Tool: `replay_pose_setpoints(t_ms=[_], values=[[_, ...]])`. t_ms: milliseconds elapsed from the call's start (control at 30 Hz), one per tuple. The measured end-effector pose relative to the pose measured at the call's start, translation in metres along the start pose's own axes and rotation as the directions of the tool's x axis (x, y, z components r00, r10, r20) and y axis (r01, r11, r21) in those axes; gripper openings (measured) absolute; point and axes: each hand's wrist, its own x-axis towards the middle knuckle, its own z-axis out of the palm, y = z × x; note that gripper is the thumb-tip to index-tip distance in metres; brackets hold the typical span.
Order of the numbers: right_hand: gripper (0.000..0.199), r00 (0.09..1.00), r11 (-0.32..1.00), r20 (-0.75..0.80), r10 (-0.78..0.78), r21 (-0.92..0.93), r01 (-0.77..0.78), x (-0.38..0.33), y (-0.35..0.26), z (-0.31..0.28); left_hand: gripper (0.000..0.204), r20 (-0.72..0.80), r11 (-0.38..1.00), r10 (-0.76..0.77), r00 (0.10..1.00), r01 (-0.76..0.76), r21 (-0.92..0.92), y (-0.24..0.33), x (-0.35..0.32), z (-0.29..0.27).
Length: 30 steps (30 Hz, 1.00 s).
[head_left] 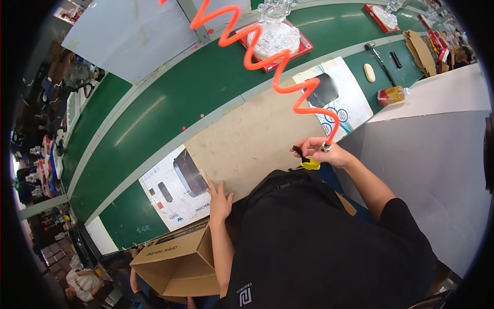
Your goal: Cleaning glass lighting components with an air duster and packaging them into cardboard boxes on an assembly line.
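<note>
The right hand [329, 152] grips a yellow tool [310, 164] on an orange coiled hose [267, 64] just right of the carton [247, 141], whose long axis runs left-right, while the left hand [219, 198], fingers spread, presses its near-left edge.

Your yellow-and-black air tool [307, 160], hung on an orange coiled hose [267, 62], sits upright at the cardboard box's [247, 141] right edge. The box lies flat, its printed flaps folded out, along the bench's near edge.
</note>
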Motion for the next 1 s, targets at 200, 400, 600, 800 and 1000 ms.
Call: replay_pose_setpoints(t_ms=[200, 400, 600, 800, 1000], values=[[0.006, 1.000, 0.986, -0.011, -0.008, -0.167, 0.006, 0.018, -0.001, 0.017, 0.047, -0.064, 0.996, 0.071, 0.995, -0.074, -0.042, 0.002, -0.002, -0.005], [0.018, 0.993, 0.996, -0.096, 0.074, 0.051, -0.070, 0.032, -0.070, 0.029, 0.033, 0.272, 0.769, 0.263, 0.926, -0.031, -0.639, 0.047, -0.006, -0.013], [0.019, 0.997, 0.998, -0.063, 0.051, -0.034, -0.053, 0.060, -0.062, 0.045, 0.032, 0.269, 0.767, 0.271, 0.924, -0.039, -0.641, 0.044, -0.011, 0.029], [0.023, 0.981, 0.910, 0.126, 0.147, -0.407, -0.084, 0.067, -0.038, 0.075, 0.021, 0.191, 0.780, 0.107, 0.976, 0.037, -0.624, 0.032, -0.020, 0.046], [0.021, 0.940, 0.956, 0.259, 0.222, 0.131, -0.262, 0.078, -0.059, 0.089, 0.019, 0.002, 0.878, 0.051, 0.999, -0.044, -0.476, 0.028, -0.025, 0.062]])
